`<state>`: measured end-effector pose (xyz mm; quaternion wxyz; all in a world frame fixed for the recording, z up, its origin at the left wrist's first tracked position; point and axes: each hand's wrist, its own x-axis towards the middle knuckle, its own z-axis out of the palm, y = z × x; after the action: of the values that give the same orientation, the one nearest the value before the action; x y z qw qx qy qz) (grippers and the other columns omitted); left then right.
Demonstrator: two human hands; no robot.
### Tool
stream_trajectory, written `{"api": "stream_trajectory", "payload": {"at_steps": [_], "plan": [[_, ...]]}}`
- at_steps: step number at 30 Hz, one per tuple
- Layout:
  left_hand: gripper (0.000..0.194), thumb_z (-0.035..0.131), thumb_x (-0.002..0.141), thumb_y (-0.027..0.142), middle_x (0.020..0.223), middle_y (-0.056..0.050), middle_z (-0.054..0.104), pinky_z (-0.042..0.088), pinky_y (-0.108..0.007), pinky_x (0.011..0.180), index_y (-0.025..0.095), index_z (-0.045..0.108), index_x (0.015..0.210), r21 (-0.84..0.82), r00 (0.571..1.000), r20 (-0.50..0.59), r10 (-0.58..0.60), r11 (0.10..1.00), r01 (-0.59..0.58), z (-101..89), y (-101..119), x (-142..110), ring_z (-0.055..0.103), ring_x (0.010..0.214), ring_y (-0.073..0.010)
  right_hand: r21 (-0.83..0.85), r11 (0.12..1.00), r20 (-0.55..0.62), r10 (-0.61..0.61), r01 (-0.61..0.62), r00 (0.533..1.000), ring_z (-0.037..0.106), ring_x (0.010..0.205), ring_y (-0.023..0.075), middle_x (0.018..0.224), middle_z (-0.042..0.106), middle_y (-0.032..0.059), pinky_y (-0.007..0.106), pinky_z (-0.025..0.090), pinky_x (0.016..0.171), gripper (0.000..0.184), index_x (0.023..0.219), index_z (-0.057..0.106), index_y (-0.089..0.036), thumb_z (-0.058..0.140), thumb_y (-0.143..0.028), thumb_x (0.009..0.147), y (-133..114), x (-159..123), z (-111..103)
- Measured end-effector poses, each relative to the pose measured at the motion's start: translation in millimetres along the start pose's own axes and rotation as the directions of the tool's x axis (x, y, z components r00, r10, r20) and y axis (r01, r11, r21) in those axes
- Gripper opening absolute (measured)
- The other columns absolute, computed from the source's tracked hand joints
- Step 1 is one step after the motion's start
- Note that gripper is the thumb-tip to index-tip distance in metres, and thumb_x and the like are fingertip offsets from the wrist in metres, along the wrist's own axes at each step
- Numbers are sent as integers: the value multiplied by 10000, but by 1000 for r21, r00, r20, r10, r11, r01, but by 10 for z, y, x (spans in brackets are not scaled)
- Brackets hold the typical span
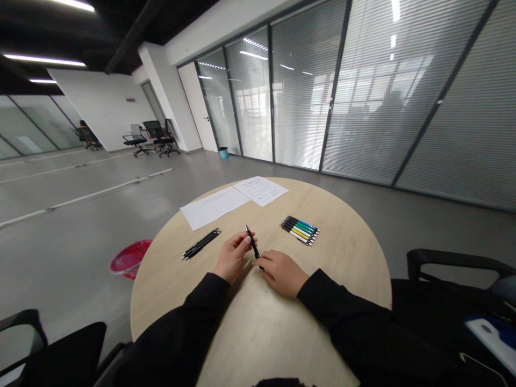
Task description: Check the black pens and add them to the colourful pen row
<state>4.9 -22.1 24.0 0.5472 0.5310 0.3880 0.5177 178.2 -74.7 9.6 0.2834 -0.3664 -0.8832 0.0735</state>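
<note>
A black pen (252, 241) is held between both hands above the round wooden table (346, 252). My left hand (233, 255) pinches its upper part with closed fingers. My right hand (281, 272) is curled round its lower end, close to the tabletop. A few black pens (200, 243) lie side by side to the left of my left hand. A row of several coloured pens (300, 229) lies to the right, beyond my right hand. Two white sheets, one (213, 207) nearer and one (260, 190) farther, lie at the far side of the table.
A red basket (129, 258) stands on the floor left of the table. Black chair arms show at the lower left (24, 322) and at the right (451, 260). Office chairs (155, 137) stand far back, and a glass wall with blinds (363, 97) runs along the right.
</note>
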Motion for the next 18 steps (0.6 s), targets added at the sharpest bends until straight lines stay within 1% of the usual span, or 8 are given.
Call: {"api": "stream_trajectory", "payload": {"at_steps": [4,7,13,18], "plan": [[364,709,758,421,870,-79,707,507,-333,798,137,696,986,80,998,17,69,994,-70,46,34,-9,643,817,-191,-34,999,-15,-15,15,1000,538,914,199,950,608,70,310,416,816,233,1080,623,-194,528,-128,877,-7,6,10],[346,701,767,419,856,-74,707,510,-326,786,143,704,977,126,996,25,91,988,-93,66,70,-22,641,810,-191,-73,997,-32,-13,11,999,536,880,198,919,611,72,306,407,786,212,1060,631,-190,514,-135,891,-15,1,20],[337,702,775,409,852,-74,701,507,-325,792,139,701,977,146,996,34,85,985,-89,83,97,-43,635,816,-193,-112,993,-32,-35,31,999,535,832,193,891,615,68,302,398,745,193,1029,633,-186,498,-136,900,-33,-10,37],[312,693,791,395,883,-77,703,503,-322,811,145,699,977,153,995,53,84,984,-91,69,59,-42,638,851,-197,-95,995,-21,-19,17,1000,531,848,195,904,604,67,299,401,753,180,995,626,-183,530,-123,856,-47,-8,35]]}}
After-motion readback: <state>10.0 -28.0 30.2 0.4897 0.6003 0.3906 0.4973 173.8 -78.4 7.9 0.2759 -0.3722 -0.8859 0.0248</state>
